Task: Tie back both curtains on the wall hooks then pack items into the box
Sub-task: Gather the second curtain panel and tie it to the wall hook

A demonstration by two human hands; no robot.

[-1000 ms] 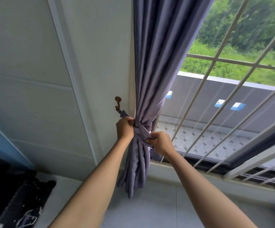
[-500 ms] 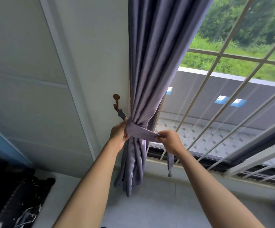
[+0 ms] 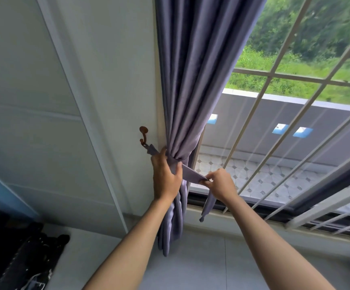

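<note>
— Where's the tieback (image 3: 193, 174) from your hands?

— Your right hand (image 3: 220, 183) pinches its free end in its fingers; the band's long axis runs up-left past your left hand (image 3: 165, 176), gripping the gathered curtain (image 3: 182, 122), to the wall hook (image 3: 143, 136).

— Which hand's nearer the hook?

— Your left — just below it, arm stretched forward.

pale panelled wall (image 3: 44, 105) left, barred window (image 3: 285, 126) right showing daylight and greenery, grey tiled floor (image 3: 211, 268), dark clutter (image 3: 19, 264) bottom-left
</note>
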